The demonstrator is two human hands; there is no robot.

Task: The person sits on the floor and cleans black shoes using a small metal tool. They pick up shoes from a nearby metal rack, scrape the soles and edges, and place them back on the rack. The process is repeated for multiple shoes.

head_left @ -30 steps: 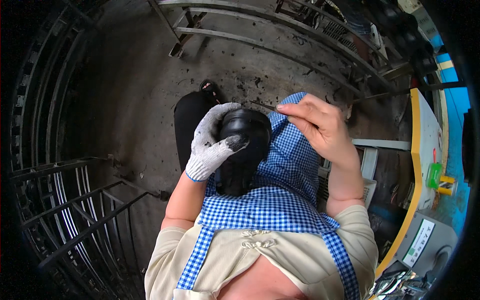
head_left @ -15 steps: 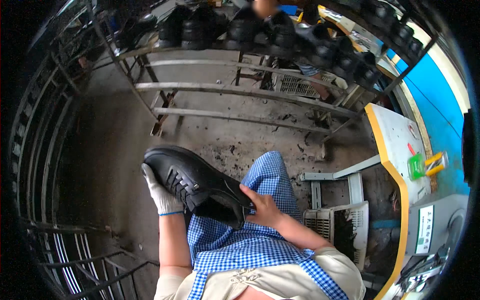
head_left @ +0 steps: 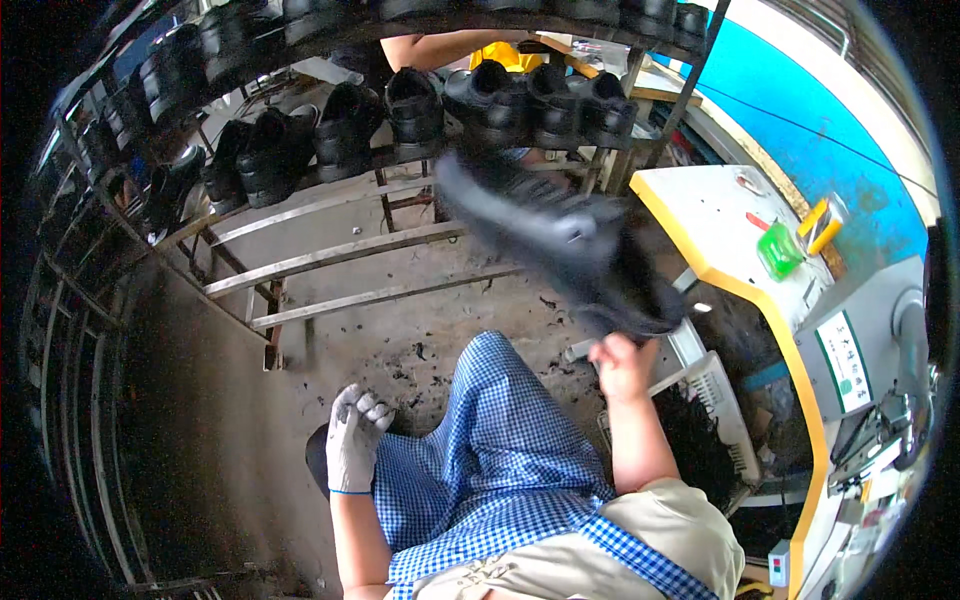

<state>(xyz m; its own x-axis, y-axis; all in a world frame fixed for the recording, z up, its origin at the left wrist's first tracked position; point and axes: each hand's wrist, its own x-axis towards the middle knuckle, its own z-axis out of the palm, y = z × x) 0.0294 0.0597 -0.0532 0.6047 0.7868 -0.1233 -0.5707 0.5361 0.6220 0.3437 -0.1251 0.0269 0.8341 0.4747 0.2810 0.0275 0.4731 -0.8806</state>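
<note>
A black lace-up shoe (head_left: 545, 225) is up in front of me at centre right, blurred by motion, its toe pointing up and left toward the rack. My bare right hand (head_left: 625, 370) grips it at the heel, the fingers partly hidden behind the heel. Over by my left knee, my left hand (head_left: 355, 435) wears a pale glove with grey-looking fingertips. Its fingers are curled in and nothing shows in them.
Ahead stands a metal rack (head_left: 335, 257) with rows of black shoes (head_left: 345, 130). At right is a white table (head_left: 690, 205) with a yellow edge, bearing a green container (head_left: 780, 252) and a grey machine (head_left: 870, 330). Below it sits a pale crate (head_left: 735, 430) of dark scraps.
The shoe has gone from my lap up and right toward the rack, in my right hand alone. My left hand has let go of it and curled near my knee. The view has turned right.
</note>
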